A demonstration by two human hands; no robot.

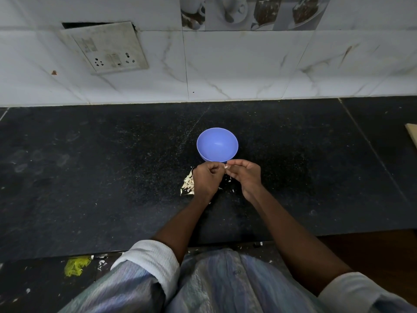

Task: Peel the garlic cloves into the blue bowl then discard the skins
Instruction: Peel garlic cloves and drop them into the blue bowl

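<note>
We note both hands meeting just before the bowl point(217, 144): left hand point(205, 179) and right hand point(244, 177), fingers curled, pinch one small clove point(225, 166) between them. Garlic pile point(188, 183) lies on the counter point(90, 177), beside the left hand.

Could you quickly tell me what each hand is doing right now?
Left hand: fingers curled, pinching a garlic clove.
Right hand: fingers curled, pinching the same clove.

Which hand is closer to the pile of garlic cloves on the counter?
Left. The left hand borders the pale garlic clove pile, covering its right edge. The right hand is farther right, beyond the left hand.
</note>
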